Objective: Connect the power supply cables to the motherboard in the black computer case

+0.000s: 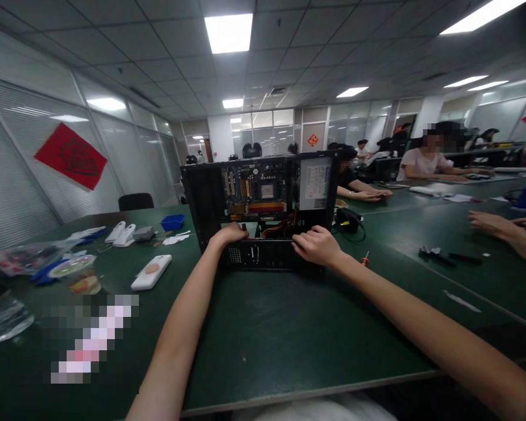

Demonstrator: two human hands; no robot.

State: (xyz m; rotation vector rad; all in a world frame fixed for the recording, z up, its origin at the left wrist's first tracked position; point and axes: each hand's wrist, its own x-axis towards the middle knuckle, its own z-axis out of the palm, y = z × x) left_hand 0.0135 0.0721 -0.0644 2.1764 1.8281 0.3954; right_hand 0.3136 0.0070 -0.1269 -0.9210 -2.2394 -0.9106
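A black computer case (269,257) stands upright on the green table in front of me, its open side showing the inside. Within it are a motherboard (256,188), red and yellow cables (284,227) and a drive or power supply with a white label (314,186). My left hand (231,234) is closed over the front lower edge at the left, its fingertips partly hidden inside the case. On the right of that same edge, my right hand (318,244) has its fingers curled over the rim.
On the left of the table (263,345) lie a white power bank (152,272), a blue tray (172,222), a plastic cup (76,273) and a water bottle (4,310). An orange screwdriver (365,259) and black pieces (438,256) lie right. Other people sit beyond, one person's hands (499,228) nearby.
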